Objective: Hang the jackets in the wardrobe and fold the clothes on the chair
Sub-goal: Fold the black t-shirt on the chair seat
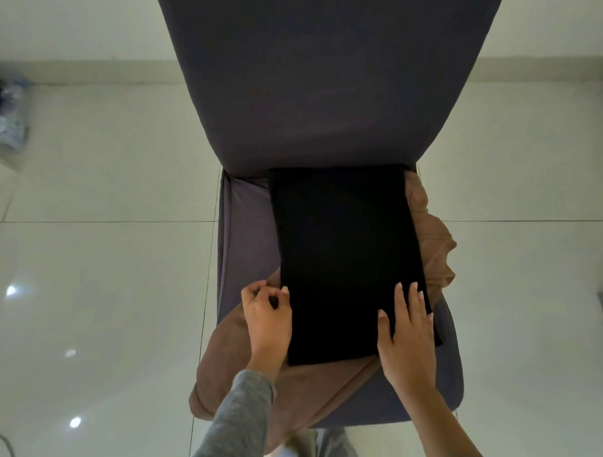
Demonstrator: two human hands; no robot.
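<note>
Chair seat (pixel 245 233): folded black garment (pixel 343 257) under flat right hand (pixel 409 338).

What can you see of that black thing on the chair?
The black cloth is plain matte fabric folded into a long flat rectangle. It lies on a rumpled brown garment on the chair seat, far end at the backrest. The right hand rests flat on its near right part; the left hand curls at its left edge.
</note>
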